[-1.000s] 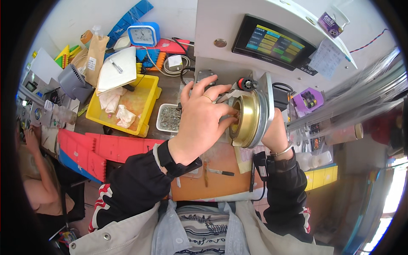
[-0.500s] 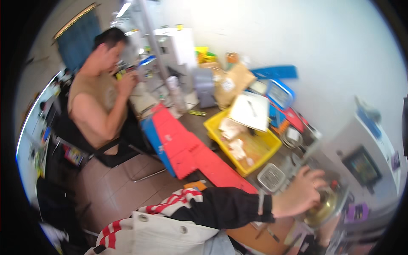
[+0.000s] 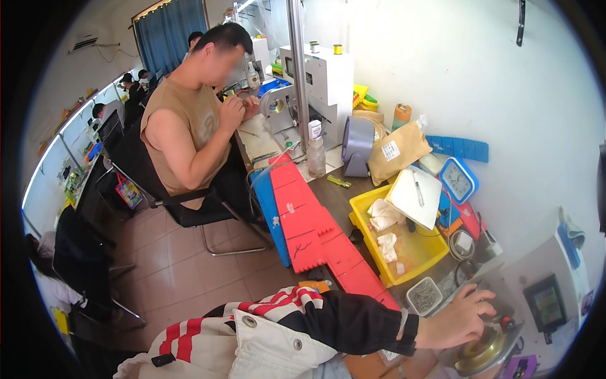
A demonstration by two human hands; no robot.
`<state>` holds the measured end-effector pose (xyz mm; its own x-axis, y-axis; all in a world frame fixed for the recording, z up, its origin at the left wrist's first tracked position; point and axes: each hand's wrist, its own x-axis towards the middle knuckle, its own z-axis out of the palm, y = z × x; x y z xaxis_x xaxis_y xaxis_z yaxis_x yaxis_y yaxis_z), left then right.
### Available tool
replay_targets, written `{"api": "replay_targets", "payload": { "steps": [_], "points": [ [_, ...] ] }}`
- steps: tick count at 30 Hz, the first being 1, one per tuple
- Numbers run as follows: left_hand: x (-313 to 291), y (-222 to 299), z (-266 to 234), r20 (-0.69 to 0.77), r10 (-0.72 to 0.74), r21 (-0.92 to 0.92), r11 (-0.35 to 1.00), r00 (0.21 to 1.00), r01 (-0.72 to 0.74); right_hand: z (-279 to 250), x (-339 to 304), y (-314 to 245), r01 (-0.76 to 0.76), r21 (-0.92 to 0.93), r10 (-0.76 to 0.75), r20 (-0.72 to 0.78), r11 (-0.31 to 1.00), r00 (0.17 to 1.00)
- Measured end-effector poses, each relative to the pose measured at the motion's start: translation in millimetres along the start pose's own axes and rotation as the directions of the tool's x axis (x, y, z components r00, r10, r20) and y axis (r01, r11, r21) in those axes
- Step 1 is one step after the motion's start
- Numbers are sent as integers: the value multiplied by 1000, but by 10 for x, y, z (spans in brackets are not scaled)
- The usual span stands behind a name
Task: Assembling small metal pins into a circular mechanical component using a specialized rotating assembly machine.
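Note:
My left hand (image 3: 457, 318), a ring on one finger, reaches over a machine at the lower right. Its fingers are apart and slightly bent, and I see nothing held in them. Just below the hand lies a round brass-coloured wheel (image 3: 481, 351) on the machine. A small red and black knob (image 3: 507, 323) sits right of the fingertips; contact cannot be made out. The grey machine housing (image 3: 514, 287) carries a small dark screen (image 3: 545, 304). Beside my wrist is a clear tray of small metal parts (image 3: 424, 295). My right hand is out of view.
Red plastic bins (image 3: 303, 218) line the bench edge. A yellow tub (image 3: 420, 259) holds crumpled paper, with a white board and pen (image 3: 416, 194) across its rim. Behind stand a blue clock (image 3: 459, 180) and paper bag (image 3: 399, 151). A co-worker (image 3: 189, 126) sits left.
The view has swung, so the scene sits further left and lower right. My left hand stays over the brass wheel. My right hand, partly visible below the machine before, has left view.

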<state>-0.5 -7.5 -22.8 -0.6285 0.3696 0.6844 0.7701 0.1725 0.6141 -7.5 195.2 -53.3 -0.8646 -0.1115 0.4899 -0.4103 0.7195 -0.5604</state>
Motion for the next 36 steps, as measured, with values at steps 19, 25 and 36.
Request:
{"api": "replay_targets", "payload": {
  "steps": [19,25,36],
  "points": [
    [-43,-40,11,-39,6,0,1000,999,-6,-151,-299,93,-128,-46,131,63,991,989],
    [100,97,-139,-64,77,84,994,995,-72,-928,-854,-461,-422,-213,417,-73,881,906],
    [-19,-145,-466,0,-203,29,979,979,203,-1317,-1245,-600,-522,-66,444,-441,851,780]
  ]
}}
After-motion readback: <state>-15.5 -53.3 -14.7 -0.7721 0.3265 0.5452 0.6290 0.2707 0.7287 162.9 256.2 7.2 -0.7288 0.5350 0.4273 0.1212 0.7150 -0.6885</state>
